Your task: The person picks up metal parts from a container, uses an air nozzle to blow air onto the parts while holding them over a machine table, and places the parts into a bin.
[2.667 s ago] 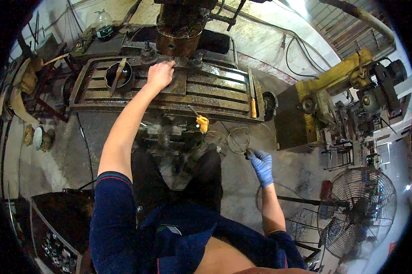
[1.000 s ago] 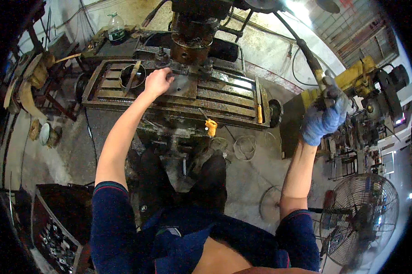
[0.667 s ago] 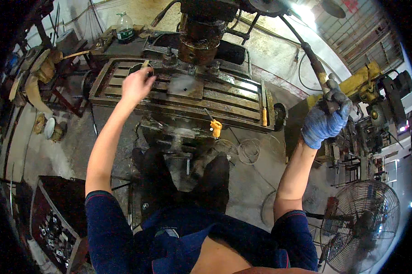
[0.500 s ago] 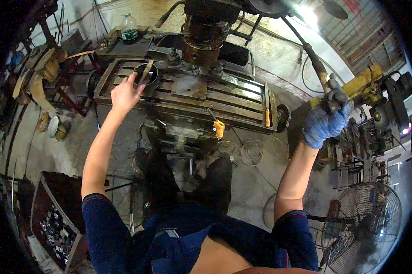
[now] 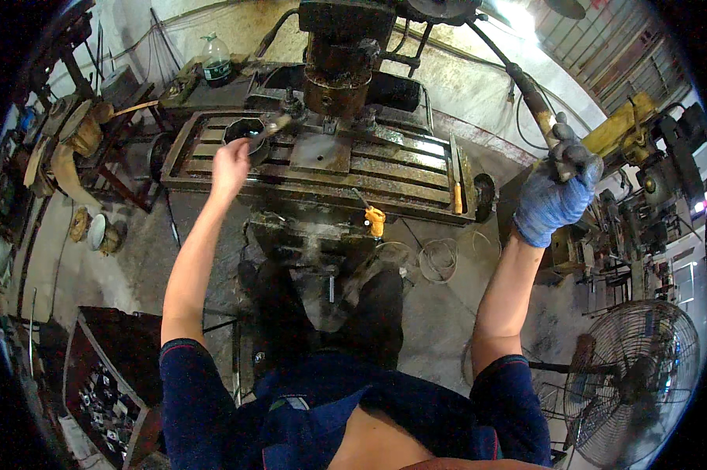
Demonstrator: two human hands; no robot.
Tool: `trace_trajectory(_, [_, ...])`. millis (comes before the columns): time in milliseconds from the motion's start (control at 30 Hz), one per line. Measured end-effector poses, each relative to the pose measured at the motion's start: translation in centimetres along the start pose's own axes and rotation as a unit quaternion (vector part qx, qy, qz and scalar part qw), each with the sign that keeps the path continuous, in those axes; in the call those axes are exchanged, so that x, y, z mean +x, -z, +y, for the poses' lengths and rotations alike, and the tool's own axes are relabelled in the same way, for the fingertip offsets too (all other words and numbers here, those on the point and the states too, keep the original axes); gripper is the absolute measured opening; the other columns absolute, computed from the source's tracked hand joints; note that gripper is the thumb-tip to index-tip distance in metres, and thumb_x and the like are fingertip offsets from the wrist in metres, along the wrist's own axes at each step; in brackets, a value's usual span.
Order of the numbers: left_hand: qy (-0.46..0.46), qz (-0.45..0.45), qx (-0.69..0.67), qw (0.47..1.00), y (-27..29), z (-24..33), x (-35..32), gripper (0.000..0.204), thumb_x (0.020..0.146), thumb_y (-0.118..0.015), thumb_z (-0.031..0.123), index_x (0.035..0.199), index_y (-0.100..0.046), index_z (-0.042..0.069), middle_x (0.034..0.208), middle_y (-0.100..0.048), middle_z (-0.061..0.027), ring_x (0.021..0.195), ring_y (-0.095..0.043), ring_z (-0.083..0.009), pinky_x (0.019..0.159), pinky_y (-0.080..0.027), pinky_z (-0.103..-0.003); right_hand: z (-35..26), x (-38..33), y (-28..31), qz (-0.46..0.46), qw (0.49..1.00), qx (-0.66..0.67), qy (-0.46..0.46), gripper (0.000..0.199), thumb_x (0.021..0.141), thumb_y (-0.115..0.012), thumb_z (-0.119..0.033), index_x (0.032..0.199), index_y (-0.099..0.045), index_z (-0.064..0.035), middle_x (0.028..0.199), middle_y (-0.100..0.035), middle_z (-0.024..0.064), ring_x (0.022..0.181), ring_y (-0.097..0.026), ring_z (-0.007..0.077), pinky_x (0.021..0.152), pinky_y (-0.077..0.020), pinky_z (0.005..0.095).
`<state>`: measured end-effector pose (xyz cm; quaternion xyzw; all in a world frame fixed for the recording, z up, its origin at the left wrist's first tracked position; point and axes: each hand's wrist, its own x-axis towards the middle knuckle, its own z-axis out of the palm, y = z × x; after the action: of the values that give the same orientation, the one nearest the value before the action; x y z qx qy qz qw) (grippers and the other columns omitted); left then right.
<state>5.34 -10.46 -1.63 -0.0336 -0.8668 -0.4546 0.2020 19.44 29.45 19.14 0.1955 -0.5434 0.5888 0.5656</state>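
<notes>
Bare left hand (image 5: 231,166): closed on blurred, slim, pale-ended brush-like tool (image 5: 277,124), long axis slanting up-right over dark round pot (image 5: 233,129) on slotted metal worktop (image 5: 393,178); grey square plate (image 5: 310,149) rightward. Blue-gloved right hand (image 5: 559,186): gripping long dark lever (image 5: 530,95).

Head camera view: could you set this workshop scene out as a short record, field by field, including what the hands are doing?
Left hand: bare left hand holding a brush
Right hand: right hand in a blue glove, gripping a lever
Work surface: slotted metal table below a dark machine head
On the table: round container near the left hand; flat metal plate near the middle; yellow-handled tool toward the right end
Near edge: yellow gun-shaped tool
Lower right: wire-caged fan
</notes>
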Motion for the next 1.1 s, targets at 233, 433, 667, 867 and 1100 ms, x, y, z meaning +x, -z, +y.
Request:
trace_trajectory(233, [-0.024, 0.020, 0.030, 0.999, -6.8, 2.3, 2.8, 0.022, 0.081, -0.051, 0.016, 0.094, -0.063, 0.002, 0.085, -0.061, -0.0204, 0.084, -0.059, -0.0361, 0.071, -0.047, -0.041, -0.5, -0.7, -1.0, 0.008, 0.999, -0.044, 0.023, 0.034, 0.090, -0.041, -0.027, 0.066, -0.047, -0.0025, 0.077, -0.059, 0.0134, 0.083, -0.056, 0.0238, 0.088, -0.0375, 0.0407])
trace_trajectory(433, [-0.012, -0.004, 0.036, 0.999, -9.6, 3.5, 2.7, 0.023, 0.080, -0.053, 0.017, 0.095, -0.063, 0.004, 0.085, -0.062, -0.0192, 0.083, -0.060, -0.0348, 0.072, -0.047, -0.040, 0.2, -1.4, -0.2, 0.032, 0.999, 0.036, -0.023, 0.033, 0.086, -0.050, -0.029, 0.065, -0.050, -0.0028, 0.067, -0.053, 0.0103, 0.082, -0.056, 0.0281, 0.094, -0.0343, 0.0463])
trace_trajectory(667, [-0.011, -0.028, 0.038, 0.999, -9.0, 3.4, 2.2, 0.022, 0.080, -0.053, 0.016, 0.096, -0.064, 0.004, 0.086, -0.063, -0.0189, 0.084, -0.060, -0.0331, 0.073, -0.047, -0.039, 1.1, -2.2, 0.7, 0.013, 0.998, 0.055, -0.038, 0.035, 0.086, -0.049, -0.031, 0.063, -0.047, -0.0040, 0.063, -0.049, 0.0096, 0.080, -0.054, 0.0264, 0.102, -0.0268, 0.0492])
trace_trajectory(867, [-0.021, -0.046, -0.001, 0.999, -8.8, 3.0, 1.4, 0.023, 0.081, -0.053, 0.016, 0.096, -0.063, 0.003, 0.087, -0.063, -0.0193, 0.085, -0.060, -0.0330, 0.074, -0.047, -0.039, 1.6, -3.0, 1.2, 0.012, 0.998, 0.027, -0.050, 0.037, 0.086, -0.049, -0.031, 0.062, -0.046, -0.0032, 0.067, -0.051, 0.0100, 0.076, -0.052, 0.0224, 0.092, -0.0311, 0.0430])
trace_trajectory(1100, [-0.019, -0.070, -0.007, 0.997, -7.2, 4.2, -0.6, 0.022, 0.083, -0.051, 0.015, 0.097, -0.062, 0.002, 0.086, -0.062, -0.0198, 0.085, -0.060, -0.0343, 0.073, -0.047, -0.039, 2.3, -3.8, 1.8, 0.004, 0.999, 0.002, -0.037, 0.036, 0.085, -0.049, -0.030, 0.061, -0.046, -0.0033, 0.068, -0.052, 0.0107, 0.079, -0.052, 0.0221, 0.096, -0.0295, 0.0454])
